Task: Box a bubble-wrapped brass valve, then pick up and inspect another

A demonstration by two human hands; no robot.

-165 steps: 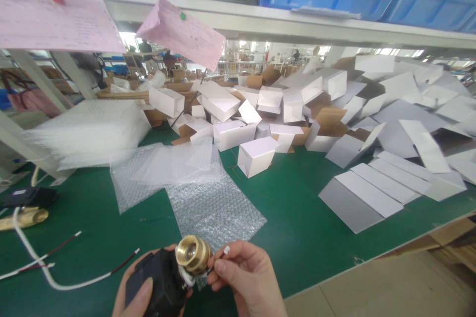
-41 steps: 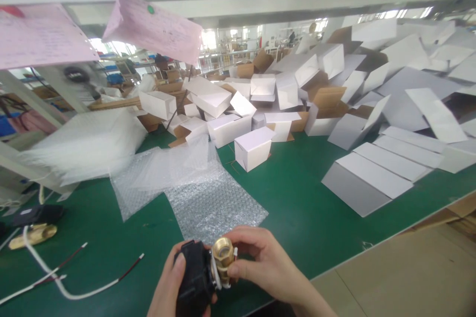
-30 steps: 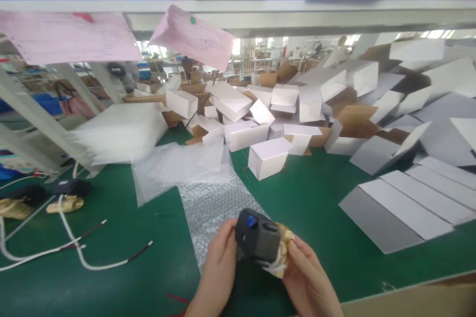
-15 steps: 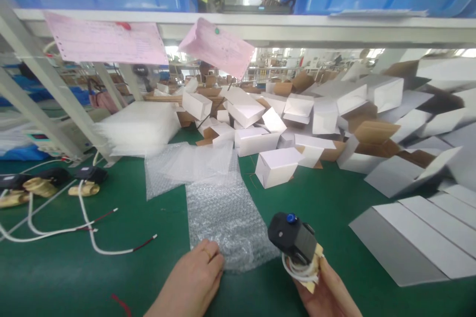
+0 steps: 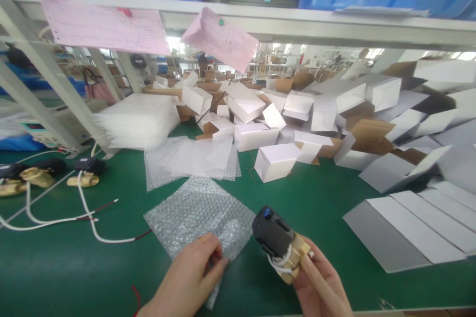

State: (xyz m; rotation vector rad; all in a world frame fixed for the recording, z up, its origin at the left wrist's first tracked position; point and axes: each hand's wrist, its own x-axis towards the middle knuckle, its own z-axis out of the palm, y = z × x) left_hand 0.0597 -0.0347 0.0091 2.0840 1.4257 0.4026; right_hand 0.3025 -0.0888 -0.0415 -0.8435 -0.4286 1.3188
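A motorized brass valve with a black actuator housing and a blue knob (image 5: 273, 233) is gripped at its brass end by my right hand (image 5: 320, 277). Its white cable is coiled around the brass body, and it is tilted above the bench. My left hand (image 5: 193, 270) is closed over the near part of a bubble wrap sheet (image 5: 201, 208), fingers bent and thumb against them. That sheet lies turned cornerwise on the green bench. Behind it are more bubble wrap sheets (image 5: 193, 156), lying flat and overlapping.
More brass valves (image 5: 84, 178) with white cables stand at the left. A stack of white foam sheets (image 5: 137, 119) sits behind. White boxes (image 5: 277, 161) are heaped at the back and right, with a row of closed boxes (image 5: 397, 228) nearer. Overhead runs a shelf (image 5: 275, 22) with blue bins.
My left hand has drawn the bubble wrap sheet nearer and turned it cornerwise, off the other sheets. My right hand has moved the valve slightly left and tilted it more.
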